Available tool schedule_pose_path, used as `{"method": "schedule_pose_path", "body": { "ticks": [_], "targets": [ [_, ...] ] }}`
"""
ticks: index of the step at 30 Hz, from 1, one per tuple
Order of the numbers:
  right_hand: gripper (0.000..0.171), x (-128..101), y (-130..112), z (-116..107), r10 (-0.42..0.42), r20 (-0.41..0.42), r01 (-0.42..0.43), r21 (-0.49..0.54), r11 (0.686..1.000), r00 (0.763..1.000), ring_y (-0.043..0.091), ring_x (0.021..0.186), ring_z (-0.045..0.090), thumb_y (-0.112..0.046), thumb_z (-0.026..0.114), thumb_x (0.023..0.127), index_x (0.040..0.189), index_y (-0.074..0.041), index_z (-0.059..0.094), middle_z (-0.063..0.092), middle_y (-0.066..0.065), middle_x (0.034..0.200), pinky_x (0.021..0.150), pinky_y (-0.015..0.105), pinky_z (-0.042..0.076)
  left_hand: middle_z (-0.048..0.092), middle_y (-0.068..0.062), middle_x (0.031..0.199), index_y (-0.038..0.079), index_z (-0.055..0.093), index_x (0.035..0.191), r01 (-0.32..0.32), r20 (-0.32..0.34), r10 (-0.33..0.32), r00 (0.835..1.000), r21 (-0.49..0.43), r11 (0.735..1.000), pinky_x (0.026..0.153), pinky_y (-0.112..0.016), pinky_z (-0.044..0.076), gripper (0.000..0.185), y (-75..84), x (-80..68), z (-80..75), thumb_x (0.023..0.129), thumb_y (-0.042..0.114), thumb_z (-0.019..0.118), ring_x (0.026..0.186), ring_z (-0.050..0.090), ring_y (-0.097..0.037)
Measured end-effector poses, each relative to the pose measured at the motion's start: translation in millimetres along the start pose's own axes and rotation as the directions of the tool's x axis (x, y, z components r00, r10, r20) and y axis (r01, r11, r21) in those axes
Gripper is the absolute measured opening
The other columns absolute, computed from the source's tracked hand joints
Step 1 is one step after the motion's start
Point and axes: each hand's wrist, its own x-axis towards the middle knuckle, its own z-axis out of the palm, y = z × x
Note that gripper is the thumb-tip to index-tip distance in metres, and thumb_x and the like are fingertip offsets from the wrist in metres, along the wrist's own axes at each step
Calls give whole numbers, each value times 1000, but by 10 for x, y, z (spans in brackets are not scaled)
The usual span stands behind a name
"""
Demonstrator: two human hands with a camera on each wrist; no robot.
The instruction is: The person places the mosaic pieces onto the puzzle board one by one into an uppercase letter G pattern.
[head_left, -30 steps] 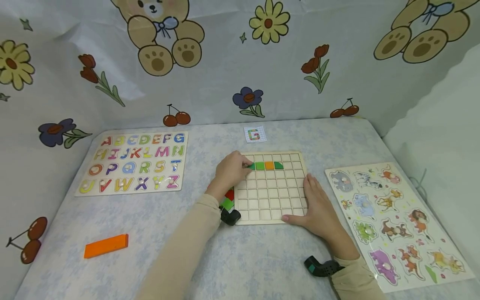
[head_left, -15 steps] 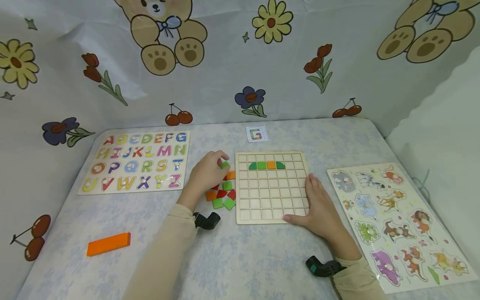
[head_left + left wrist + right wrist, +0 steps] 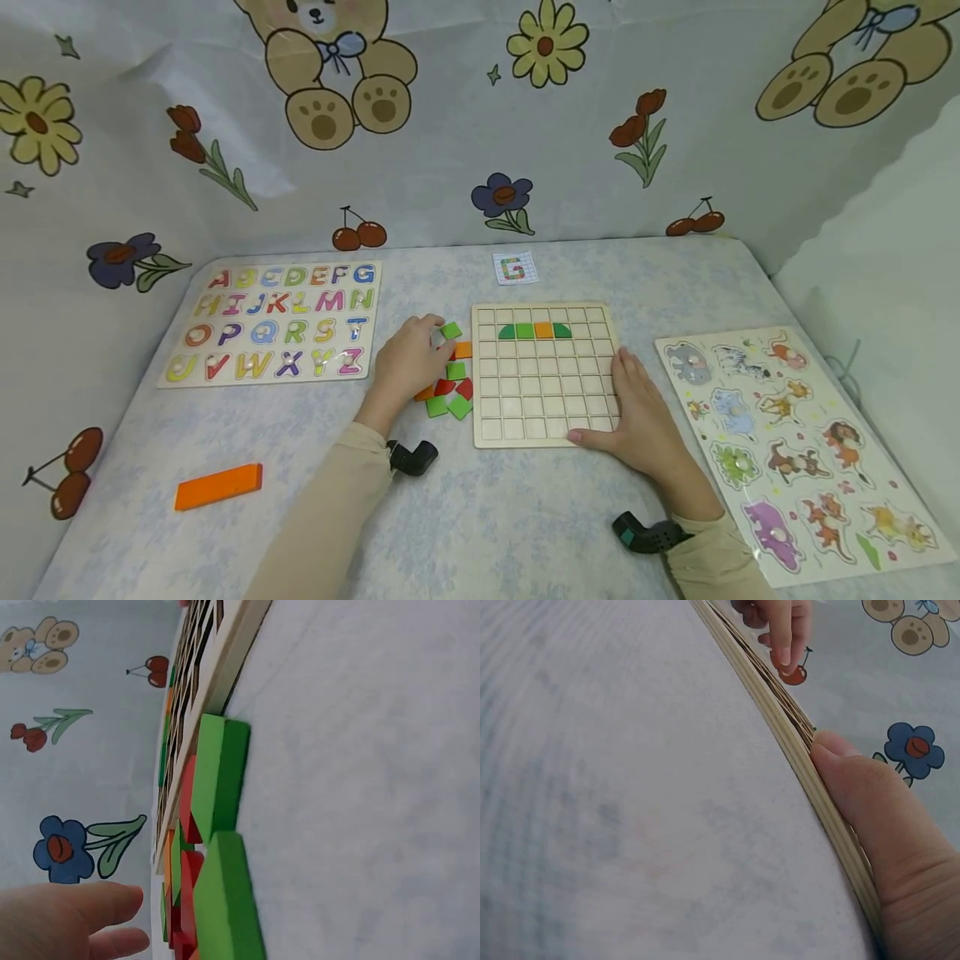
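A square wooden grid board (image 3: 536, 387) lies mid-table. In its second row sit a dark green quarter-round piece (image 3: 507, 332), a light green square (image 3: 524, 331), an orange square (image 3: 543, 331) and another dark green quarter-round (image 3: 562, 331). Left of the board is a pile of loose green, red and orange pieces (image 3: 454, 371). My left hand (image 3: 412, 358) hovers over the pile's left side, covering part of it; thumb and finger are apart in the left wrist view, nothing between them. My right hand (image 3: 637, 408) rests against the board, straight fingers along its right edge, thumb (image 3: 885, 802) at the front edge.
A small card (image 3: 515, 268) with a coloured letter G lies behind the board. To the left are an alphabet puzzle (image 3: 273, 321) and an orange block (image 3: 219, 487). An animal puzzle (image 3: 795, 450) lies at the right. A printed cloth (image 3: 435, 125) hangs behind the table.
My left hand has moved left from the board's second row, where it touched the left dark green piece, to the loose pieces, then slightly lower. The right hand has stayed on the board.
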Motion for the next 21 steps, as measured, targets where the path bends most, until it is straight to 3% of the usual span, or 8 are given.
{"method": "schedule_pose_path", "body": {
  "ticks": [3, 7, 13, 21],
  "targets": [
    [139, 4, 9, 6, -4, -4, 4, -3, 1000, 1000, 42, 154, 4, -65, 82, 66, 156, 4, 3, 0, 23, 165, 119, 62, 15, 60, -7, 109, 16, 61, 133, 14, -24, -13, 1000, 37, 999, 58, -32, 46, 46, 21, 53, 43, 94, 41, 64, 77, 58, -21],
    [139, 4, 20, 14, -10, -8, 10, -8, 1000, 1000, 42, 153, 4, -66, 82, 66, 156, 4, 3, 1, 23, 165, 119, 62, 16, 60, -7, 106, 17, 66, 128, 36, -35, -34, 999, 39, 999, 56, -30, 45, 43, 44, 101, 78, 93, 41, 66, 75, 57, -21],
    [139, 0, 20, 11, -6, -7, 6, -8, 1000, 1000, 42, 153, 5, -66, 81, 66, 156, 4, 3, 1, 23, 165, 118, 63, 16, 57, -6, 104, 17, 70, 116, 34, -40, -34, 999, -13, 999, 58, -31, 46, 32, 74, 145, 78, 92, 37, 70, 76, 58, -21],
    [138, -2, 14, -1, -1, 0, 1, -9, 1000, 1000, 43, 153, 4, -66, 81, 66, 156, 4, 3, 1, 24, 165, 118, 63, 15, 59, -4, 93, 17, 60, 102, -4, -26, 2, 1000, -86, 996, 58, -33, 44, 16, 96, 154, 52, 93, 25, 69, 73, 57, -21]
  ]
}}
